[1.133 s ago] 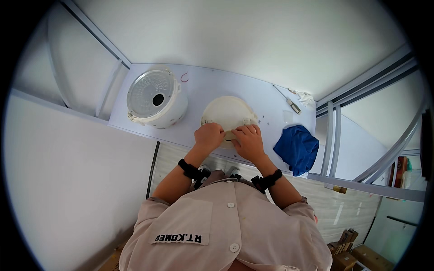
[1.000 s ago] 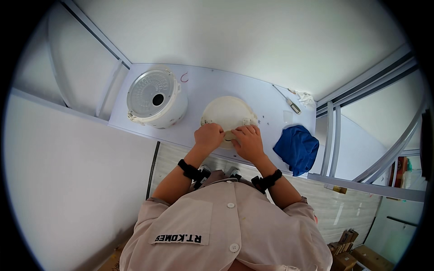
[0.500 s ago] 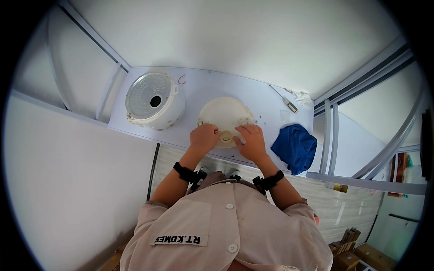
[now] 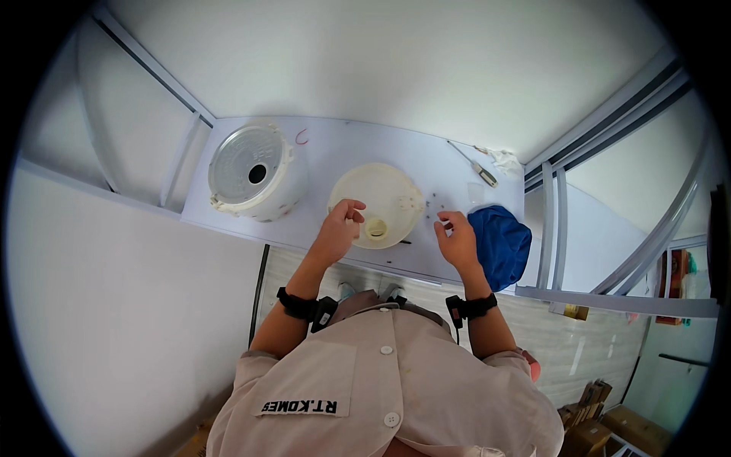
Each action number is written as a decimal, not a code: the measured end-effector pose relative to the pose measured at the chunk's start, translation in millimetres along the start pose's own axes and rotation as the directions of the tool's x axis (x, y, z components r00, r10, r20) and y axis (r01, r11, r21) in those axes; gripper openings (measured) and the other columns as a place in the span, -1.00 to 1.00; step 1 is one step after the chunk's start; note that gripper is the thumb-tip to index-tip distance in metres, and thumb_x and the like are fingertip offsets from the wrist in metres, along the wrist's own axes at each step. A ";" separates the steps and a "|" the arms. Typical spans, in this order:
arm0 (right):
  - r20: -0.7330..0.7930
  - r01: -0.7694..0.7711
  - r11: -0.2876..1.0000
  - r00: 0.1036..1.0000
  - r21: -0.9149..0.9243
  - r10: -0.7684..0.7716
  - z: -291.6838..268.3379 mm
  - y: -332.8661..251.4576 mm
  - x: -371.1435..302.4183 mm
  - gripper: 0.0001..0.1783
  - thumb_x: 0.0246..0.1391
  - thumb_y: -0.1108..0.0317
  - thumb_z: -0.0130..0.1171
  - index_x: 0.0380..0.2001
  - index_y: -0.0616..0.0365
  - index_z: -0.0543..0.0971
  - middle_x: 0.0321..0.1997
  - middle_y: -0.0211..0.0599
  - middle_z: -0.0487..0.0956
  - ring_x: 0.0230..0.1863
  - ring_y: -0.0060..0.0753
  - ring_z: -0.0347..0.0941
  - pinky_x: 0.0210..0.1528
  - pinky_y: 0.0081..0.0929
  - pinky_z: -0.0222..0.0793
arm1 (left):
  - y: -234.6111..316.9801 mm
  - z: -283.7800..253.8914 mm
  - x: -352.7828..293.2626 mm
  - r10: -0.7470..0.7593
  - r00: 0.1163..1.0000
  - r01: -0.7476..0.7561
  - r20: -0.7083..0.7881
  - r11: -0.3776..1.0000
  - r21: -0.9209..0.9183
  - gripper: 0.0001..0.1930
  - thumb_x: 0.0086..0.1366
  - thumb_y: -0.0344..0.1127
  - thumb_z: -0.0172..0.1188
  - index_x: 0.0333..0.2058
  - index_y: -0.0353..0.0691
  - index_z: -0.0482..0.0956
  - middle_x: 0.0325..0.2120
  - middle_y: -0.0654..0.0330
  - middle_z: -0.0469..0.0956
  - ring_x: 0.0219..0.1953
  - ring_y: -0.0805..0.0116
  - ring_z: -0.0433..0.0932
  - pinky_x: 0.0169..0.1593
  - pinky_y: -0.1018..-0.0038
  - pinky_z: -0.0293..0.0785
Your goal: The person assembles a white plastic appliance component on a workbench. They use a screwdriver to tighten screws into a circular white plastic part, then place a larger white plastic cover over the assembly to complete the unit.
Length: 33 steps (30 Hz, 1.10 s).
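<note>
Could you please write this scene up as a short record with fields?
Left hand: over the left part of the disc, fingers loosely curled
Right hand: off the disc, beside the blue cloth, fingers partly curled
Disc: round, off-white, with a small round fitting near its near edge
Far left: white vessel with silver top
Far right: screwdriver
</note>
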State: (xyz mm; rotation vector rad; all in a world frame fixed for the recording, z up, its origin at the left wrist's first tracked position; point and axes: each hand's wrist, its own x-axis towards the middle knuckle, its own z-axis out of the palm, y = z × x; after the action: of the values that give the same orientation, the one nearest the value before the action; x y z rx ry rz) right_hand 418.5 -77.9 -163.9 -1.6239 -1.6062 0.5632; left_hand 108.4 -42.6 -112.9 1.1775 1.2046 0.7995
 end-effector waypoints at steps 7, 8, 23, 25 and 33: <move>0.204 0.010 0.998 0.979 0.057 -0.022 2.5 -18.2 -13.1 -0.78 0.21 0.40 0.36 -0.08 0.13 0.69 -0.17 -0.21 0.69 -0.29 -0.25 0.65 -0.20 -0.34 0.56 | -11.0 17.9 -21.5 0.326 0.939 -0.330 0.108 0.771 0.544 -0.47 0.14 -0.64 0.17 0.12 -0.28 0.35 -0.02 -0.02 0.44 0.07 0.08 0.47 0.23 0.19 0.41; 0.209 0.027 0.997 0.977 0.071 -0.042 -0.1 -22.6 -12.8 -0.78 0.22 0.42 0.36 -0.07 0.14 0.69 -0.19 -0.20 0.68 -0.29 -0.26 0.63 -0.19 -0.37 0.55 | -12.8 20.2 -21.0 0.356 0.929 -0.352 0.103 0.760 0.546 -0.49 0.17 -0.60 0.21 0.12 -0.29 0.35 -0.01 -0.04 0.44 0.07 0.07 0.47 0.21 0.18 0.44; 0.397 0.382 0.897 0.805 0.221 -0.440 10.6 -83.4 -8.0 -0.33 -0.01 0.42 0.50 0.22 0.02 0.55 0.20 -0.21 0.53 -0.01 -0.01 0.66 -0.04 -0.18 0.63 | 17.0 48.1 -34.7 0.212 0.976 -0.216 0.051 0.909 0.355 -0.57 0.21 -0.25 0.56 -0.08 -0.37 0.60 -0.21 0.09 0.68 -0.33 0.40 0.67 -0.23 0.47 0.62; 0.387 0.348 0.911 0.827 0.221 -0.409 15.8 -71.9 -9.2 -0.31 -0.02 0.42 0.50 0.23 0.05 0.54 0.20 -0.19 0.52 0.00 0.01 0.66 -0.03 -0.17 0.63 | 15.6 47.8 -35.4 0.226 0.973 -0.231 0.054 0.920 0.316 -0.55 0.21 -0.25 0.56 -0.06 -0.38 0.60 -0.20 0.08 0.68 -0.32 0.39 0.68 -0.23 0.46 0.63; 0.209 0.230 0.944 0.937 0.236 -0.281 4.8 -60.8 -11.9 -0.38 0.03 0.43 0.53 0.18 0.10 0.56 0.15 -0.14 0.49 -0.09 -0.03 0.65 -0.04 -0.27 0.62 | -17.5 36.7 -44.8 0.237 0.957 -0.109 -0.168 0.828 0.550 -0.58 0.26 -0.17 0.51 -0.11 -0.34 0.56 -0.39 0.10 0.67 -0.41 0.31 0.66 -0.28 0.36 0.59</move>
State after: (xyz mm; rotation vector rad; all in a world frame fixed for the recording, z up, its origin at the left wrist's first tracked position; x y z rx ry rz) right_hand 375.1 -94.0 -122.5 -1.2030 -1.8338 0.7829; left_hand 131.8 -97.9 -119.6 1.7101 1.5948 0.7710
